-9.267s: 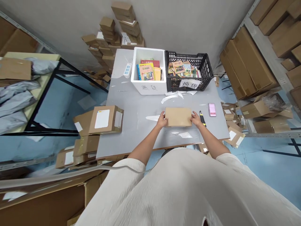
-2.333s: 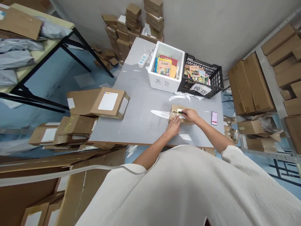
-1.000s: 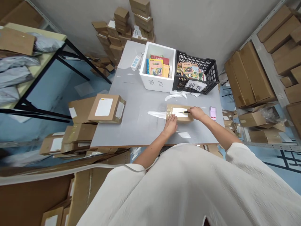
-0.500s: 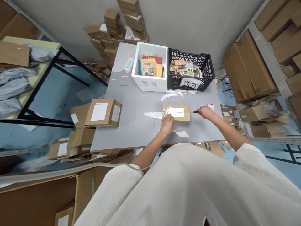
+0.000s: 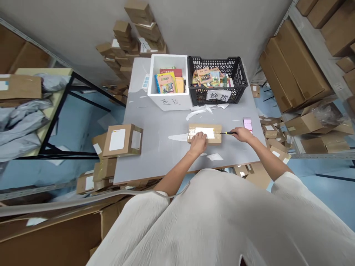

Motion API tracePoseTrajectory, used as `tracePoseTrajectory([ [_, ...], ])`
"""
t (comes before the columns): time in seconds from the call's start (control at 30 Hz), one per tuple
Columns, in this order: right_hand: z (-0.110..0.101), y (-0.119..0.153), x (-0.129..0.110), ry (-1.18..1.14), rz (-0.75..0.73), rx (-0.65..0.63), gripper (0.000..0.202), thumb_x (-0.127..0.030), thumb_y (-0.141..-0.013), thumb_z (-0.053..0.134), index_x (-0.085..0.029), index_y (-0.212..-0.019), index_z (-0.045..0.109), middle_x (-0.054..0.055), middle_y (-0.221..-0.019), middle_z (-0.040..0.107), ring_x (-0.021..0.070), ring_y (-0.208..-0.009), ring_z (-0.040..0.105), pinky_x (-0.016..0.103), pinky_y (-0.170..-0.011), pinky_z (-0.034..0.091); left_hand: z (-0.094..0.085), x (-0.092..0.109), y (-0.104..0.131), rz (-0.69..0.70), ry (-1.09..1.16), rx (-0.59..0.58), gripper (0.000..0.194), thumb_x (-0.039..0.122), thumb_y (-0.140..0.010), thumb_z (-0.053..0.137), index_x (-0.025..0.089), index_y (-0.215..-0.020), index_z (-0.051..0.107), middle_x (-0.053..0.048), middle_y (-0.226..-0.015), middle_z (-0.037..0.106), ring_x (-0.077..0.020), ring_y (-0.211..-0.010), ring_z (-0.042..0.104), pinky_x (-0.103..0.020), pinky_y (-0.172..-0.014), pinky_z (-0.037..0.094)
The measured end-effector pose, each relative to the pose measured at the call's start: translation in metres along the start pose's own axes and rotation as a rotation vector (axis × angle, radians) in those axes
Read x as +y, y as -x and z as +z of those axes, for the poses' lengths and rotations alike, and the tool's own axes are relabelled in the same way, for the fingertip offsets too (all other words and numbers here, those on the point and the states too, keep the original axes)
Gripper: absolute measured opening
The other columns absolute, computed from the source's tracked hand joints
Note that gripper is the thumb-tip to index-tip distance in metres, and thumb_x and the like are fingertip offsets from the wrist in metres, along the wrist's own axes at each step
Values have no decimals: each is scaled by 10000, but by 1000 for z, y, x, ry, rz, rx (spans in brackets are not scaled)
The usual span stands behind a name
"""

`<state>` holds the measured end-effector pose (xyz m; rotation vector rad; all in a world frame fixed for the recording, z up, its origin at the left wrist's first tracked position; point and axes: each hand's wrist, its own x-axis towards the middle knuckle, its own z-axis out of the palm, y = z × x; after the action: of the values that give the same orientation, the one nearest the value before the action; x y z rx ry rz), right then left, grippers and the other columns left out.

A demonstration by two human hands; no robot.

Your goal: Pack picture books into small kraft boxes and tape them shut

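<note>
A small taped cardboard box (image 5: 217,139) with a white label lies on the grey table (image 5: 155,129). My left hand (image 5: 199,143) rests on its near left part, fingers spread over the top and covering some of the label. My right hand (image 5: 242,134) is closed round the black handle of a thin tool that looks like a screwdriver (image 5: 227,132), with a yellow band near its shaft. The shaft points left and meets the right end of the box; whether its tip is inside, I cannot tell. A lit phone (image 5: 247,125) lies just beyond my right hand.
Behind the box stand a white foam bin (image 5: 169,101) and a black plastic crate (image 5: 242,79), both with books. A larger labelled carton (image 5: 122,140) sits at the table's left edge. Paper scraps (image 5: 215,157) lie around the box. Stacked cartons (image 5: 296,66) and a shelf flank the table.
The tool's shaft lay across the top of the box over the label; now it meets the right end. My left hand stays on the box. The whole view has shifted slightly.
</note>
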<state>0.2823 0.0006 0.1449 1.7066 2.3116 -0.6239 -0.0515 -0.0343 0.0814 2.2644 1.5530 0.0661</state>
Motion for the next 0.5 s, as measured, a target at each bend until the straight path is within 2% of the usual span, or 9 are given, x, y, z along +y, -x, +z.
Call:
tracePoseTrajectory([
  [0.1,7,0,3,-8,-7,-2,411,-313,-1129,557,-271,-1448,812,107,-1316,834,302,-1161,755,329,-847,511,-6,14,-18,144,-16,-89,579,286,-996,723,233,-1556,586,-182,-1614,587,-386,-1530,534,-531,-1274,469],
  [0.23,17,0,8,-48,-24,44,419,-329,-1139,541,-266,-1453,812,105,-1331,838,304,-1178,756,340,-873,524,-10,25,-38,151,-63,-189,584,283,-955,782,243,-1511,607,-170,-1564,621,-379,-1467,592,-509,-1236,491],
  [0.33,25,0,13,-91,-28,74,404,-354,-1151,544,-271,-1430,824,103,-1316,845,306,-1170,759,341,-858,526,-10,26,-45,130,-96,-207,547,246,-952,774,229,-1478,627,-177,-1539,636,-380,-1447,622,-520,-1273,460],
  [0.5,41,-3,21,-218,-19,88,380,-329,-1131,588,-263,-1419,828,88,-1339,850,294,-1132,771,325,-857,523,-1,25,-45,134,-116,-166,619,222,-925,808,228,-1511,608,-177,-1533,634,-382,-1461,628,-586,-1407,282],
])
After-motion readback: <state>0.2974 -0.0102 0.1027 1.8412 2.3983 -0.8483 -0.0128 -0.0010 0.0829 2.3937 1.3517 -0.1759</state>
